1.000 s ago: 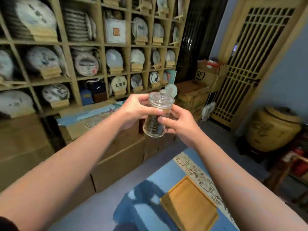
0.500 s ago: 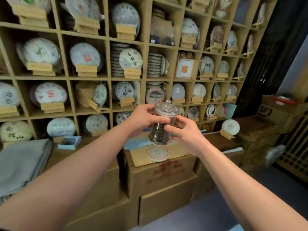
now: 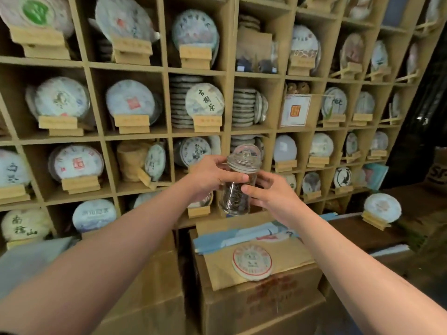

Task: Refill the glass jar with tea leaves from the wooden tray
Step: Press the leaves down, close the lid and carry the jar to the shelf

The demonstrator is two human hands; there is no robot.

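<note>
Up at chest height in front of a wooden shelf wall [image 3: 227,131], both hands hold a glass jar [image 3: 238,189] in mid-air, w/ nothing under it but a gap down to the boxes below. Left hand [image 3: 212,176] wraps the jar's upper body from the left, fingers curled round the neck just under the lid, thumb across the front glass. Right hand [image 3: 273,197] comes in from the right, thumb pressed on the front of the jar at mid-height, other fingers curled behind the glass; so both grips are clamped on the jar. Jar is tilted slightly, top leaning right & away. Its glass lid [image 3: 245,157] w/ a knob sits on the mouth. Dark tea leaves [image 3: 231,201] fill roughly the lower half of the jar. Wooden tray isn't in view. Behind, the shelf compartments hold round paper-wrapped tea cakes on small wooden stands, some stacked flat. Below the jar sits a cardboard box [image 3: 263,303] w/ brown paper on top, one wrapped tea cake [image 3: 252,261] w/ a red ring lying flat on it, & blue-white paper sheets [image 3: 242,235] just behind that cake. Another cake on a stand [image 3: 382,209] sits on a dark surface at right, well apart from the hands.
</note>
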